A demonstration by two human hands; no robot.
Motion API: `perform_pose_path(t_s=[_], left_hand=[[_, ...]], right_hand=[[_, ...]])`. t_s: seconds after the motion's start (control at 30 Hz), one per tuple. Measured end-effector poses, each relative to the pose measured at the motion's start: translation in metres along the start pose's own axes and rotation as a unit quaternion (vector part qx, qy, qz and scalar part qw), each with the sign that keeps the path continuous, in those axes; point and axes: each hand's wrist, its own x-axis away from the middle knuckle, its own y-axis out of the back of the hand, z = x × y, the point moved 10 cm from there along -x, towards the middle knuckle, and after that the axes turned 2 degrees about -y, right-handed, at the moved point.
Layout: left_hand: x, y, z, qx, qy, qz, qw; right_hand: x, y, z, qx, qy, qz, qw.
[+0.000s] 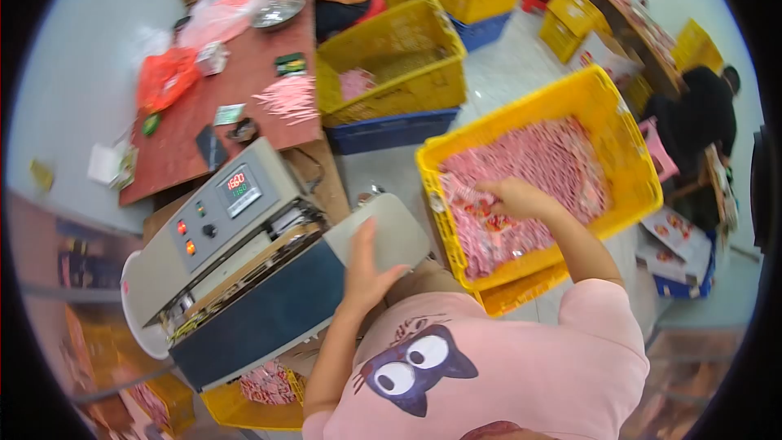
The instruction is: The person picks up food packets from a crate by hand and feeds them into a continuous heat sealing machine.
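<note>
My left hand [368, 270] lies over the light grey end plate [395, 224] of a sealing machine [236, 195], its fingers spread and holding nothing. The machine has a lit red and green display. On the right, my right hand [511, 198] reaches into a large yellow crate [643, 171] full of small pink packets [538, 155]. Its fingers are bent at a red and white printed packet [491, 218] on the heap; whether they grip it is too blurred to tell.
A red table [183, 167] at the upper left bears pink sticks [291, 99] and an orange bag [165, 80]. Another yellow crate [391, 96] stands on a blue one beyond the machine. People sit at the table and at the far right.
</note>
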Motion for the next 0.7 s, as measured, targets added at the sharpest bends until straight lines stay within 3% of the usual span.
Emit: perform_pose_path(t_s=[0.03,0.1,0.17,0.2,0.23,0.3,0.33,0.37,0.43,0.5,0.53,0.6,0.67,0.7], left_hand=[[-0.013,-0.016,-0.009,-0.009,-0.067,0.027,0.997],[-0.038,-0.033,-0.024,0.035,-0.077,0.066,0.994],[-0.045,-0.047,-0.009,0.205,-0.022,0.122,0.971],[-0.044,-0.042,-0.004,0.172,0.019,0.131,0.976],[-0.044,-0.036,0.001,0.165,0.012,0.127,0.978],[-0.038,-0.021,0.035,0.304,0.114,0.065,0.944],[-0.033,-0.011,0.042,0.305,0.140,0.041,0.941],[-0.027,-0.001,0.047,0.307,0.169,0.015,0.937],[-0.019,0.019,0.045,0.391,0.147,-0.086,0.904],[-0.014,0.039,0.036,0.392,0.102,-0.183,0.896],[-0.010,0.048,0.025,0.356,0.081,-0.215,0.906],[-0.008,0.059,-0.002,0.303,0.031,-0.248,0.920],[-0.006,0.067,-0.024,0.090,-0.052,-0.216,0.971],[-0.007,0.061,-0.016,0.116,-0.064,-0.193,0.972]], right_hand=[[-0.008,0.000,0.031,0.013,0.058,0.021,0.998],[-0.021,-0.004,0.093,0.034,0.146,0.086,0.985],[-0.031,-0.010,0.140,0.059,0.191,0.152,0.968],[-0.035,-0.012,0.157,0.078,0.212,0.172,0.959],[-0.043,-0.010,0.165,0.031,0.222,0.157,0.962],[-0.073,-0.024,0.163,-0.040,0.189,0.179,0.965],[-0.085,-0.021,0.163,-0.040,0.175,0.159,0.971],[-0.088,-0.026,0.160,-0.212,0.140,0.222,0.941],[-0.088,-0.024,0.161,-0.471,0.101,0.306,0.822],[-0.077,-0.003,0.174,-0.509,0.186,0.244,0.804],[-0.074,-0.001,0.172,-0.509,0.172,0.174,0.825],[-0.054,0.021,0.177,-0.346,0.297,-0.096,0.885],[-0.052,0.003,0.163,-0.381,0.266,-0.130,0.876],[-0.056,-0.010,0.157,-0.413,0.276,-0.114,0.860]])
